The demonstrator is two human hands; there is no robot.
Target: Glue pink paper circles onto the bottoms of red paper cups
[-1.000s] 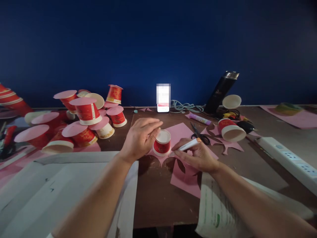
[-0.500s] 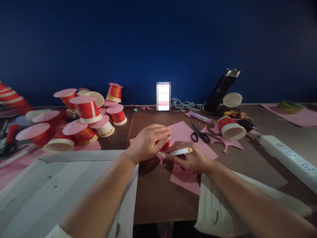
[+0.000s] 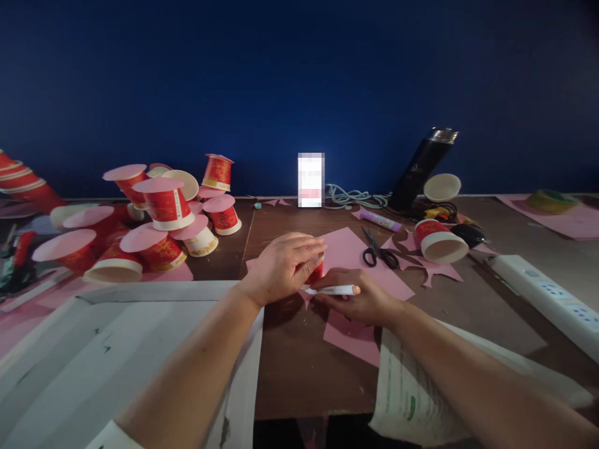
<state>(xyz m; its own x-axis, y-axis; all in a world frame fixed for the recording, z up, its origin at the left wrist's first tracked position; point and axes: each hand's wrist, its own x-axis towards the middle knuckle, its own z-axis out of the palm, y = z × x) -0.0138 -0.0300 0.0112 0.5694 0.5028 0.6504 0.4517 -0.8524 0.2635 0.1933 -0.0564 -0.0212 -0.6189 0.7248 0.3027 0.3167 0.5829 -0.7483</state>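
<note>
My left hand (image 3: 283, 267) lies over a red paper cup (image 3: 318, 270) and grips it against the pink paper (image 3: 345, 246); most of the cup is hidden behind my fingers. In my right hand (image 3: 362, 300) is a white marker (image 3: 337, 290) with an orange end, pinched and held almost level. Its tip points left toward the foot of the cup, though the fingers hide whether it touches the paper. Black scissors (image 3: 378, 257) lie on the pink sheet just beyond my right hand. A second pink piece (image 3: 350, 337) sits below that hand.
At left, several red cups (image 3: 161, 206) with pink discs are heaped. A tipped cup (image 3: 440, 242), pink scraps (image 3: 440, 271), a purple tube (image 3: 380, 221) and a black flask (image 3: 418, 171) lie or stand at right. A power strip (image 3: 547, 299) runs along the right; a white tray (image 3: 154, 293) is at left.
The marker's orange end has dipped slightly and the pen is now nearer level. My left hand keeps its hold on the cup. The whole view has shifted a little.
</note>
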